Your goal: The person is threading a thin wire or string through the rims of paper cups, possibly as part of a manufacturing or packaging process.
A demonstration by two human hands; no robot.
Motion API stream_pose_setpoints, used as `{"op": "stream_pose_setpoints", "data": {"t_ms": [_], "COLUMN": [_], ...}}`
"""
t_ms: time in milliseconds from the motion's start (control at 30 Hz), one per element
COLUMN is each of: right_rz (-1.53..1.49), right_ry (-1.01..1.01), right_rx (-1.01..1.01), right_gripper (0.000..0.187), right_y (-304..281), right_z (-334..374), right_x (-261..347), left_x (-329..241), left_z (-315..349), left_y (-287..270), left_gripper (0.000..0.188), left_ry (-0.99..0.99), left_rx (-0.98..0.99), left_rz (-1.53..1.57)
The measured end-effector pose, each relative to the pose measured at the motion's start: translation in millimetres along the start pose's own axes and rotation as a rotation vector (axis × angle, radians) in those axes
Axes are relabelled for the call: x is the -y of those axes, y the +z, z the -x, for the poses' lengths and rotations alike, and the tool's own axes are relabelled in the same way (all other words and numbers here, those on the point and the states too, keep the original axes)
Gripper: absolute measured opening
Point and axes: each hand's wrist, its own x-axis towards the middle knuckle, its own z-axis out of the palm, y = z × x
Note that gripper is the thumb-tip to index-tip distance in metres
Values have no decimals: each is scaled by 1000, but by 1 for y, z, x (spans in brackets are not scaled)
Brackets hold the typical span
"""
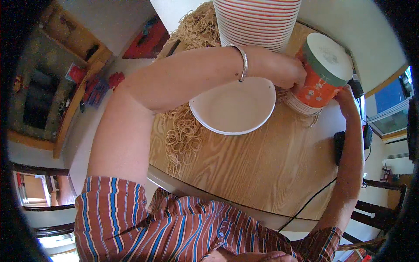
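At the far right of the table, an orange paper tub (316, 85) with a green band stands upside down, its pale base facing up. Several nested rims show under it, with tan bands or strands beside them. My left hand (291, 74) is closed against the tub's left side. On the opposite side my right hand (346, 99) holds it, fingers partly hidden behind the tub. My left forearm, with a silver bangle (243, 63), crosses over an open white tub (233, 109). Tan rubber bands (185, 135) lie in a loose heap left of that tub.
A tall stack of nested paper tubs (258, 22) rises at the back of the wooden table (251, 170). More tan bands (198, 28) are piled beside it. A black cable (307, 201) runs across the table's near right part. A dark chair (377, 214) stands at the right.
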Motion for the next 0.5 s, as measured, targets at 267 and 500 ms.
{"op": "stream_pose_setpoints", "data": {"t_ms": [267, 500], "right_rz": [69, 95], "right_ry": [93, 100], "right_rx": [-204, -235], "right_gripper": [30, 20], "right_y": [22, 24], "right_z": [25, 73], "right_x": [39, 52], "left_x": [-4, -24], "left_z": [4, 9], "left_y": [-11, -22], "left_gripper": [35, 22], "left_ry": [-219, -51], "left_rx": [82, -154], "left_rz": [241, 166]}}
